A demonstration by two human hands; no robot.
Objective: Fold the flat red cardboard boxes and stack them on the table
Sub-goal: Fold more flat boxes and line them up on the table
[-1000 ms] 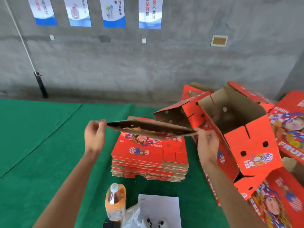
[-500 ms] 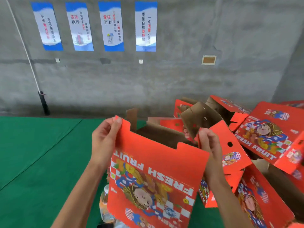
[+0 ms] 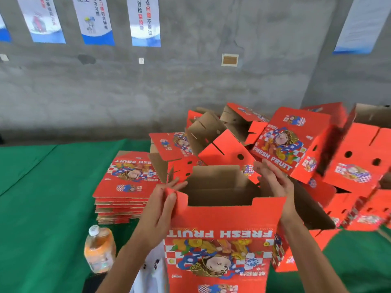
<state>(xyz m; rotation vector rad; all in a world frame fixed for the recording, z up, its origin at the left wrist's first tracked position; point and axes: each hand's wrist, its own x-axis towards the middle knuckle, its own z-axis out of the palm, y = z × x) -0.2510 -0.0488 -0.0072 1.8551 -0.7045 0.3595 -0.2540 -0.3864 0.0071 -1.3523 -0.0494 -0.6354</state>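
Apparently box (image 3: 222,225) between both hands' fingers (image 3: 169,199)

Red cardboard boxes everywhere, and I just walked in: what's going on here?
A person is opening a flat red fruit box into shape, the left hand pinching one top corner and the right hand holding the opposite side. A stack of flat boxes waits on the green table; folded boxes are piled to the right.

Open green table (image 3: 42,187) lies left; folded boxes (image 3: 296,149) crowd right, flat stack (image 3: 124,187) and bottle (image 3: 99,248) between.
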